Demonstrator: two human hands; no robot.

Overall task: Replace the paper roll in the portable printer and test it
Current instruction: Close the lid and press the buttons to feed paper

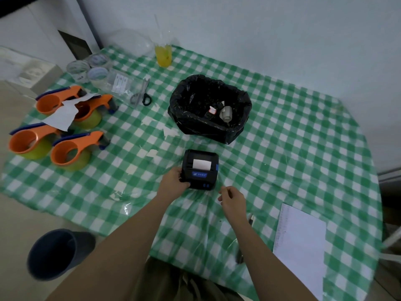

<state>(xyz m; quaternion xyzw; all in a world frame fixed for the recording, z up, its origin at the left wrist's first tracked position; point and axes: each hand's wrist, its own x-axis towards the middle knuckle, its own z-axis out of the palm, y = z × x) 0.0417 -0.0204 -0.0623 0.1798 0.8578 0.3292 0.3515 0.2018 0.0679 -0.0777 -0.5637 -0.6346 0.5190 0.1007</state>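
Observation:
A small black portable printer (200, 169) with a blue label sits on the green checked tablecloth (282, 148). A short strip of white paper (201, 164) sticks up out of its slot. My left hand (173, 181) grips the printer's left front corner. My right hand (231, 199) hovers just right of the printer and a little nearer to me, fingers loosely curled, holding nothing that I can see. A used paper roll core (226, 112) lies in the black bin bag (208, 107) behind the printer.
Several orange tape dispensers (71, 148) stand at the left, with scissors (144, 94) and clear tape rolls (97, 72) behind them. A yellow drink (163, 55) is at the back. White sheets (301, 246) lie at the right front. A dark bin (56, 253) stands on the floor.

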